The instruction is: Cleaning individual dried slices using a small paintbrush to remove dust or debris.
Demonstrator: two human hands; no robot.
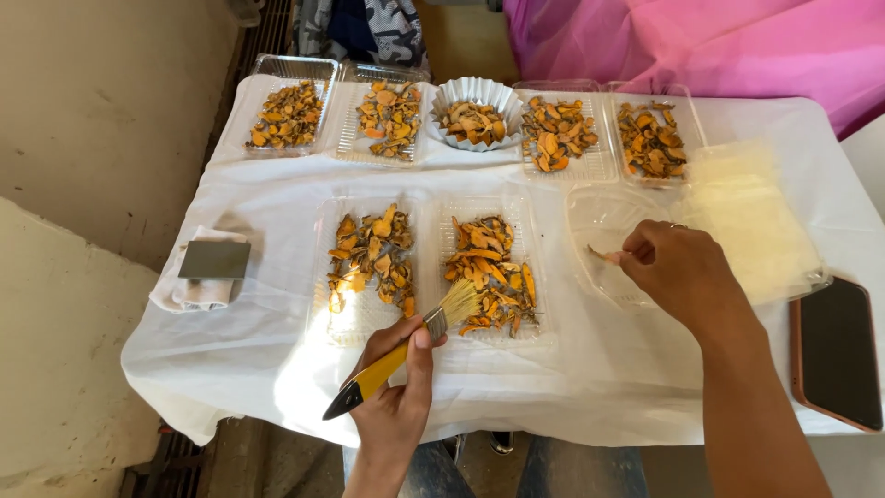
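Observation:
My left hand (395,387) grips a paintbrush (406,350) with a yellow-and-black handle; its pale bristles rest over the near right tray of orange dried slices (489,272). A second clear tray of slices (371,263) lies just left of it. My right hand (678,267) pinches a small thin piece (604,254) over an empty clear plastic tray (599,231). Both hands hover above a table covered with a white cloth (277,350).
Along the far edge stand several clear trays of orange slices (288,115) and a fluted foil cup (477,111). A stack of clear trays (751,217) sits right, a dark phone (834,350) at the right edge, a grey card on folded cloth (212,263) left. Pink fabric (719,41) lies behind.

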